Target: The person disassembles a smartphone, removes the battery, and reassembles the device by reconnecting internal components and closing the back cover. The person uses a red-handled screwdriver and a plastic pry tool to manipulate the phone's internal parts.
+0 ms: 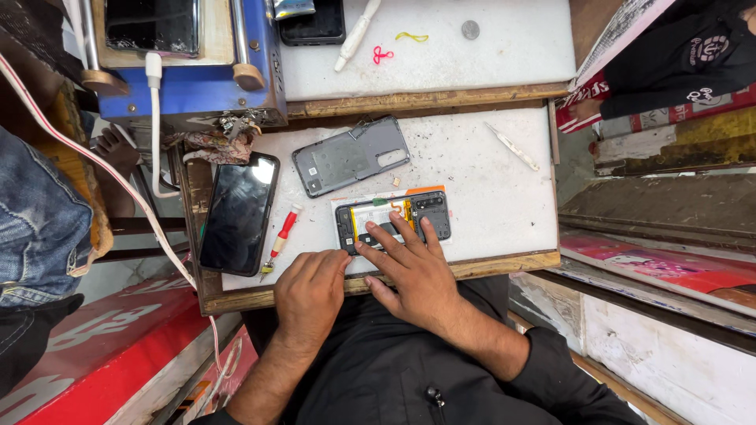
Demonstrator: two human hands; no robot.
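White table (pixel 488 181), opened phone (pixel 391 220) pinned flat under spread right hand (pixel 409 267), left hand (pixel 311 291) curled, grip empty at its edge; best kept steady, pressure light.

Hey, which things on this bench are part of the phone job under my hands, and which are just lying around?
In the job:
opened phone, with right hand flat on it and left hand at its corner
grey back cover
red screwdriver

Lying about:
black phone, screen up
tweezers
white pen
coin
pink and yellow loops
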